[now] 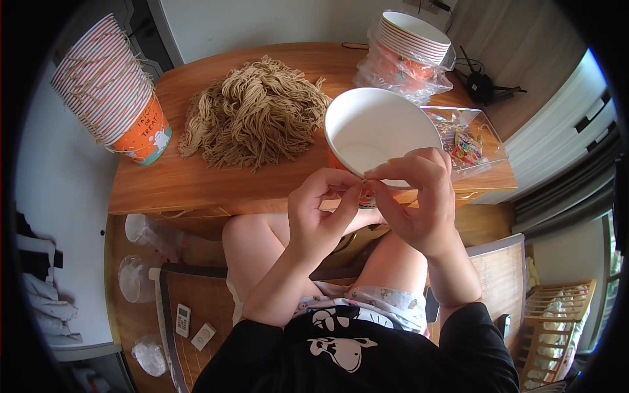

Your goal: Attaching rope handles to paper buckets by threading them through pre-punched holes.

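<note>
A paper bucket [386, 121], white inside and orange outside, stands tilted toward me at the table's front edge. My left hand [321, 206] and my right hand [419, 200] meet at its near rim, thumbs and forefingers pinched tip to tip. Something tiny and tan shows between the fingertips, too small to make out. Left of the bucket lies a big heap of tan cords [252, 114]. At the far left leans a tall stack of nested orange buckets [147, 134], with tan cords hanging along their striped rims.
More buckets [413, 39] in clear plastic stand at the back right. A clear tray [488, 141] with small colourful packets sits right of my bucket. Below the table lie plastic-wrapped things [154, 236]. A remote control [183, 321] rests beside my seat. A black stand [481, 85] is at the back right.
</note>
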`<state>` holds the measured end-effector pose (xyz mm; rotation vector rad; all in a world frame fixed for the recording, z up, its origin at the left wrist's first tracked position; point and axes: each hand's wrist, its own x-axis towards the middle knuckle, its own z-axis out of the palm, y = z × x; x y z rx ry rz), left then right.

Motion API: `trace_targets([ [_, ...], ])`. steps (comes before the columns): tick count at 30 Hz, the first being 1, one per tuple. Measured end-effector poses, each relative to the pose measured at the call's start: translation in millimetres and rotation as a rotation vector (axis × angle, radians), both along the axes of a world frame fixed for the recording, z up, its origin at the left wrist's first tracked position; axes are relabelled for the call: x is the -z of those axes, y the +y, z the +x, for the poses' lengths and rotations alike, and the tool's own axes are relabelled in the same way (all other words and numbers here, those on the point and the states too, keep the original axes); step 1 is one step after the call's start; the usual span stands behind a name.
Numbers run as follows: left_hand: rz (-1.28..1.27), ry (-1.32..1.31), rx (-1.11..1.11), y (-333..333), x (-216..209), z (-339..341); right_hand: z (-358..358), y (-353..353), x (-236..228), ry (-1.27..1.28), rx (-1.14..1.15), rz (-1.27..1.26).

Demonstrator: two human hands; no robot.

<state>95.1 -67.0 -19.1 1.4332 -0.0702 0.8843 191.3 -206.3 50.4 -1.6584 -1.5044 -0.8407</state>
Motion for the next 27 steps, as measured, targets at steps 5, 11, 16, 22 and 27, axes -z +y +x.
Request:
trace_targets([
  [5,0.019,0.003,-0.016,1.0,-0.5,0.0,-3.3,-0.8,1.6,-0.055,0.051,0.01],
  [11,0.33,-0.131,-0.164,22.0,-1.2,8.4,-6.4,-7.4,-2.2,-0.087,0.098,-0.035],
  [16,0.651,-0.199,-0.286,22.2,-20.6,12.4,-9.2,-8.3,-0.9,-0.12,0.104,0.003],
  [22,0.693,-0.208,-0.298,26.9,-18.2,16.4,-15.3,-5.3,5.4,-0.091,0.105,0.089],
  [27,0.681,-0.211,-0.304,25.7,-19.4,20.4,-29.0,-14.4,16.9,0.047,0.128,0.071],
])
